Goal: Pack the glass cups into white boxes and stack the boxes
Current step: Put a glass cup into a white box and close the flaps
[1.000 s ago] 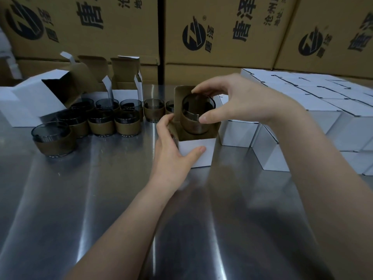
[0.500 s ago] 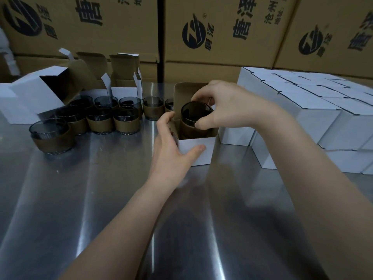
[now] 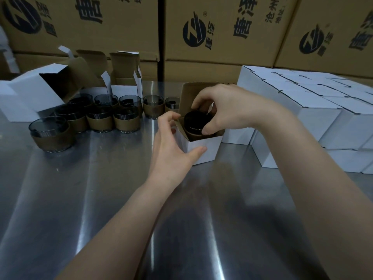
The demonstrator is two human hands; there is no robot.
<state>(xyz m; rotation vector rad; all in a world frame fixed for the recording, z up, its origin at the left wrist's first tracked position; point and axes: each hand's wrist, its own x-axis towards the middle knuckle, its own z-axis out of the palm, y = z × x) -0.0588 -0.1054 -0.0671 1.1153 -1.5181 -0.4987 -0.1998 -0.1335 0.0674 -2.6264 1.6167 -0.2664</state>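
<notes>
A small white box (image 3: 203, 147) with a brown inside stands open on the steel table in the middle of the view. My left hand (image 3: 171, 146) grips its left corner, thumb on the front face and fingers on the side flap. My right hand (image 3: 224, 106) pinches the rim of a dark glass cup (image 3: 196, 123) with a tan sleeve. The cup sits mostly down inside the box. Several more sleeved glass cups (image 3: 101, 118) stand in rows to the left.
Closed white boxes (image 3: 314, 110) are stacked in two layers on the right. Open empty white boxes (image 3: 38, 91) stand and lie at the back left. Large printed brown cartons (image 3: 222, 31) wall off the far edge. Bare steel table (image 3: 101, 199) spreads in front.
My right hand has lowered the cup from above the box mouth down into the box. My left hand stayed on the box's left corner.
</notes>
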